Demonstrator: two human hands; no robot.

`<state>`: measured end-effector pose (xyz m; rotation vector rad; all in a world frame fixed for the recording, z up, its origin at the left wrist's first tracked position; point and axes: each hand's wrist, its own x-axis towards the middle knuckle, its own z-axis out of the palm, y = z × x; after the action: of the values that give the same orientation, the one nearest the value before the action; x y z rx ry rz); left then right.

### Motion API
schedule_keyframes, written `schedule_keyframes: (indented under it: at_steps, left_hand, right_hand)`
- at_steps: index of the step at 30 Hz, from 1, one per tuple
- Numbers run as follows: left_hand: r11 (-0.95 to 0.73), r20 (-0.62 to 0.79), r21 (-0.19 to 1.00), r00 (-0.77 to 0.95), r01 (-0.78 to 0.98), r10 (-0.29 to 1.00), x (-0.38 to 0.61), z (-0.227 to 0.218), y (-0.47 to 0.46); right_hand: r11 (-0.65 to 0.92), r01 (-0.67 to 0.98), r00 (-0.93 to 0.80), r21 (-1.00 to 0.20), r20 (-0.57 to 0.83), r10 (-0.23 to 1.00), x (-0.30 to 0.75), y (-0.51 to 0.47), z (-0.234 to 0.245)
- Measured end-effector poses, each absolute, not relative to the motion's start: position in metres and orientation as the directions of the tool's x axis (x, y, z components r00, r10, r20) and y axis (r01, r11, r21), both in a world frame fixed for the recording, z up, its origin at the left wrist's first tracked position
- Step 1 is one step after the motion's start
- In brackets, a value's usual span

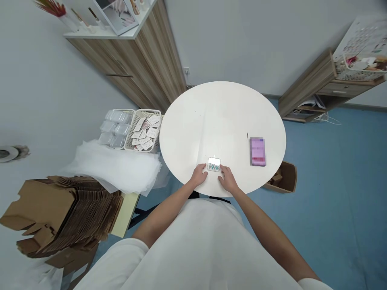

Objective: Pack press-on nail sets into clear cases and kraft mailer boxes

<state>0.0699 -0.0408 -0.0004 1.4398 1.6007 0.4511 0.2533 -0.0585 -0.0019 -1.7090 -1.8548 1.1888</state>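
Observation:
A small clear box (214,164) with several green pointed pieces inside, which look like press-on nails, lies on the white oval table (232,108) near its front edge. My left hand (198,175) rests at the box's left side, its index fingertip close to the edge and the thumb spread away. On the opposite side, my right hand (229,179) has its index fingertip at the box's right edge, thumb apart. Neither hand wraps around the box. Whether the fingertips press on it is too small to tell.
A purple pixelated rectangle (258,152) lies on the table's right. To the left stand a white basket of cards (144,131), clear plastic boxes (116,128), white sheets (117,165) and stacked flat cardboard (60,209). A cardboard box (287,177) sits on the floor at right.

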Motion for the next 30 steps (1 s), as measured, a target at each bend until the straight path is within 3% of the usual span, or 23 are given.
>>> schedule_keyframes:
  at_steps: [2,6,12,15,19,23,27,30]
  left_hand:
    - [0.124,-0.312,0.735,0.171,0.667,0.934,0.063,0.001,-0.044]
    - [-0.156,-0.245,0.632,0.387,0.759,0.889,0.046,0.003,-0.051]
    - [-0.384,-0.242,0.450,0.524,0.806,0.817,0.040,0.009,-0.053]
    - [-0.486,-0.203,0.377,0.583,0.788,0.787,0.043,0.013,-0.051]
    - [-0.502,-0.228,0.329,0.583,0.800,0.779,0.041,0.015,-0.050]
    - [-0.464,-0.288,0.374,0.576,0.803,0.765,0.035,0.014,-0.054]
    - [-0.374,-0.335,0.430,0.530,0.822,0.779,0.032,0.017,-0.054]
    - [-0.250,-0.347,0.517,0.468,0.819,0.813,0.031,0.017,-0.045]
  right_hand:
    - [0.074,0.744,-0.289,-0.664,-0.221,0.931,0.254,-0.066,-0.001]
    - [0.326,0.843,-0.454,-0.428,-0.239,0.858,0.252,-0.076,-0.004]
    - [0.415,0.877,-0.466,-0.241,-0.221,0.857,0.240,-0.072,-0.007]
    - [0.333,0.902,-0.392,-0.273,-0.201,0.898,0.237,-0.071,-0.002]
    - [0.212,0.896,-0.301,-0.391,-0.181,0.936,0.240,-0.081,0.004]
    - [0.152,0.854,-0.264,-0.497,-0.163,0.951,0.248,-0.105,0.004]
    - [0.167,0.835,-0.262,-0.524,-0.114,0.958,0.259,-0.119,0.002]
    - [0.060,0.809,-0.184,-0.585,-0.154,0.971,0.268,-0.107,0.001]
